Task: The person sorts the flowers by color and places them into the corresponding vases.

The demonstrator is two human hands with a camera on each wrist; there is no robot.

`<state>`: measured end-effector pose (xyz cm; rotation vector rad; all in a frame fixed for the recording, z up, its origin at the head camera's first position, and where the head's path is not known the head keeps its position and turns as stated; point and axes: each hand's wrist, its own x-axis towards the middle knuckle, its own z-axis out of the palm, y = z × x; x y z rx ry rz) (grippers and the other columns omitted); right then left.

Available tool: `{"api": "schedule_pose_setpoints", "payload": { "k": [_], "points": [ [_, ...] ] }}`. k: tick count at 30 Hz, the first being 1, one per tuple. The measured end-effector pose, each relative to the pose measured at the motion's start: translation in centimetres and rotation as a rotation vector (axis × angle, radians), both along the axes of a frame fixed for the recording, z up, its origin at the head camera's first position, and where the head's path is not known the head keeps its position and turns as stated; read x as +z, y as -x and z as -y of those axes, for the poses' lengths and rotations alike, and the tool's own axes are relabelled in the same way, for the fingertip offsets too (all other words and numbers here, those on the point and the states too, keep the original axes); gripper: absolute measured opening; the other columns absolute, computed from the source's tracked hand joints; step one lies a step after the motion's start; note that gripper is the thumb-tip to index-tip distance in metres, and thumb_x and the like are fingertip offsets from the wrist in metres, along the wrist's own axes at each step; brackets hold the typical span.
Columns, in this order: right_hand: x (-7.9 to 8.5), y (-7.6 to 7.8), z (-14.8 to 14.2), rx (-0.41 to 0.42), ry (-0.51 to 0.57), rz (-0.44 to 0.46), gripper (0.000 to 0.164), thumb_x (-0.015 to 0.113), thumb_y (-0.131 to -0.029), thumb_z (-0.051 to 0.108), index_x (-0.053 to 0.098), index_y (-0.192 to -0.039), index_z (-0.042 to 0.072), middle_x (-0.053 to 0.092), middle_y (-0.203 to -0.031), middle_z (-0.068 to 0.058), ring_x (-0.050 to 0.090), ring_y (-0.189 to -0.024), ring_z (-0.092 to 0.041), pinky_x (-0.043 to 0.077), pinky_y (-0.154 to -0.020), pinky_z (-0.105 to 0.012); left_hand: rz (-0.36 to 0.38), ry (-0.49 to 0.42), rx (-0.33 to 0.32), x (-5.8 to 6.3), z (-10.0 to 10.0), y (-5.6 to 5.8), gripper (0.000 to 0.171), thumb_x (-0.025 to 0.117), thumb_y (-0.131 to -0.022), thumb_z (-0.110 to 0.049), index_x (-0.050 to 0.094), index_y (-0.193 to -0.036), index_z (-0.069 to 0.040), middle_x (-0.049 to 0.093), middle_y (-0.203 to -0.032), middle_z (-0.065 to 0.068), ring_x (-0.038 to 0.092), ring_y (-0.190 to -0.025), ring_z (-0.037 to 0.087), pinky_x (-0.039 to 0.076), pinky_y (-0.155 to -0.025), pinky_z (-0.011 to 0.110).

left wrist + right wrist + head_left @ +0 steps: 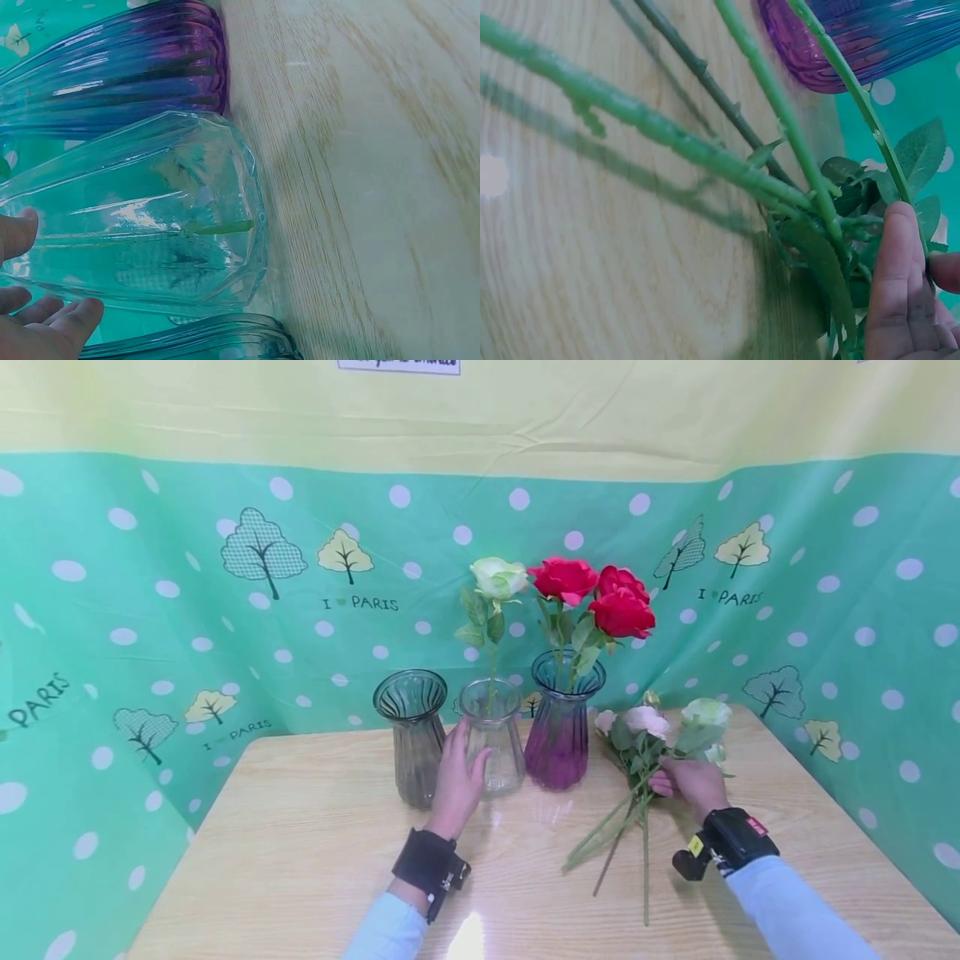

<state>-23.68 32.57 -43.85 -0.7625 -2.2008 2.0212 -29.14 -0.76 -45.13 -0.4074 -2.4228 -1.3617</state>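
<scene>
My left hand (457,781) is at the left side of a clear glass vase (504,760), thumb toward its front and fingers loosely extended along it. One white rose (498,578) stands in that vase; its green stem end (225,227) shows through the glass in the left wrist view. At the right, my right hand (693,783) pinches a green flower stem (881,139) between thumb and fingers. Around it lies a bunch of flowers, with pink blooms (647,722) and a pale green-white rose (705,714). Their stems cross on the table, pointing toward the front.
A grey ribbed vase (418,760) stands left of the clear one. To the right, a blue-purple vase (558,743) holds red roses (566,581). The wooden table (300,852) backs onto a green dotted curtain (172,635).
</scene>
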Motion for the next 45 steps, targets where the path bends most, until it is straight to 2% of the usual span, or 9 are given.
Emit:
{"api": "schedule_pose_setpoints", "payload": {
  "k": [2,5,8,12,17,22,27,35,45],
  "points": [
    [-0.1,0.1,-0.1,-0.002,0.009,-0.01,0.05,0.051,-0.094,0.013,0.035,-0.129,-0.019,0.068,-0.066,0.001,0.067,-0.062,-0.007,0.059,-0.067,-0.022,0.016,-0.005,-0.006,0.1,0.0,-0.1,0.064,0.055,-0.093,-0.023,0.025,-0.147,-0.007,0.034,-0.147,0.018,0.04,-0.131,0.035,0.038,-0.108,0.049],
    [-0.8,0.4,-0.7,-0.021,0.075,-0.054,0.045,0.057,-0.092,0.014,0.046,-0.122,-0.017,0.068,-0.066,-0.003,0.069,-0.063,-0.012,0.06,-0.067,-0.025,0.029,-0.003,-0.008,0.3,0.1,-0.3,0.064,0.055,-0.093,-0.024,0.025,-0.147,-0.007,0.033,-0.148,0.018,0.04,-0.132,0.034,0.037,-0.109,0.048],
    [-0.6,0.2,-0.8,-0.011,0.128,-0.085,0.043,0.058,-0.092,0.016,0.047,-0.121,-0.015,0.069,-0.069,-0.003,0.07,-0.066,-0.012,0.06,-0.07,-0.025,0.035,0.0,-0.007,0.4,0.1,-0.3,0.064,0.055,-0.093,-0.024,0.025,-0.147,-0.007,0.033,-0.148,0.017,0.04,-0.132,0.034,0.038,-0.109,0.047],
    [1.3,-0.3,-0.2,0.013,0.195,-0.125,0.036,0.05,-0.096,0.015,0.044,-0.123,-0.007,0.069,-0.072,0.001,0.069,-0.069,-0.007,0.058,-0.074,-0.021,0.04,0.004,-0.003,0.4,0.1,-0.2,0.063,0.054,-0.094,-0.026,0.025,-0.147,-0.008,0.032,-0.149,0.017,0.039,-0.132,0.033,0.037,-0.11,0.047],
    [3.3,-0.9,0.6,0.013,0.363,-0.22,0.01,0.048,-0.097,0.012,0.054,-0.1,0.005,0.069,-0.075,-0.001,0.068,-0.07,-0.008,0.058,-0.074,-0.019,0.033,0.003,-0.003,0.4,0.1,-0.1,0.063,0.054,-0.094,-0.025,0.025,-0.147,-0.007,0.033,-0.148,0.017,0.04,-0.132,0.034,0.037,-0.109,0.047],
    [5.0,-1.3,1.7,-0.023,0.461,-0.31,0.012,0.051,-0.096,0.013,0.061,-0.091,0.011,0.07,-0.079,-0.003,0.07,-0.075,-0.01,0.057,-0.076,-0.019,0.026,0.01,-0.002,0.4,0.1,0.0,0.063,0.055,-0.094,-0.025,0.026,-0.147,-0.007,0.034,-0.147,0.017,0.039,-0.133,0.033,0.037,-0.11,0.046],
    [6.7,-1.7,3.0,-0.05,0.517,-0.395,0.008,0.057,-0.093,0.016,0.06,-0.097,0.009,0.07,-0.082,-0.003,0.07,-0.079,-0.011,0.057,-0.079,-0.019,0.026,0.005,-0.005,0.3,0.1,0.0,0.063,0.055,-0.094,-0.025,0.026,-0.147,-0.007,0.034,-0.147,0.017,0.04,-0.132,0.034,0.037,-0.109,0.047],
    [8.6,-2.2,5.2,-0.133,0.68,-0.543,0.01,0.065,-0.087,0.012,0.062,-0.092,0.003,0.071,-0.079,-0.008,0.07,-0.076,-0.016,0.057,-0.078,-0.023,0.036,0.006,-0.007,0.3,0.0,-0.1,0.064,0.055,-0.094,-0.025,0.025,-0.147,-0.009,0.034,-0.148,0.016,0.038,-0.133,0.033,0.036,-0.11,0.048],
    [9.7,-1.9,7.7,-0.286,0.656,-0.662,0.008,0.065,-0.086,0.006,0.063,-0.091,0.0,0.07,-0.076,-0.011,0.071,-0.072,-0.019,0.059,-0.073,-0.027,0.038,0.01,-0.008,0.3,0.1,-0.3,0.063,0.055,-0.094,-0.024,0.025,-0.147,-0.007,0.034,-0.148,0.017,0.037,-0.134,0.033,0.034,-0.112,0.046]
  ]
}}
